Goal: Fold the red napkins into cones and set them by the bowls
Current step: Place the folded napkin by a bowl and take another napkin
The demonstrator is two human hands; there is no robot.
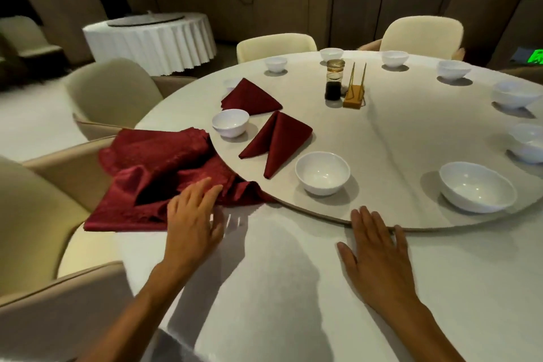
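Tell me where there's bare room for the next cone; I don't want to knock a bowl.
Free: turntable between the near-left bowl and near-right bowl, and the tablecloth between left hand and right hand. Crowded: the left, around the folded napkin and napkin pile.

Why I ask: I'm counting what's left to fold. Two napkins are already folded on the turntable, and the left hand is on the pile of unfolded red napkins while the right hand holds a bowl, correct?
Not quite. In the head view the right hand lies flat at the turntable rim, holding no bowl. The rest stands: two folded napkins, and the left hand on the pile of unfolded red napkins.
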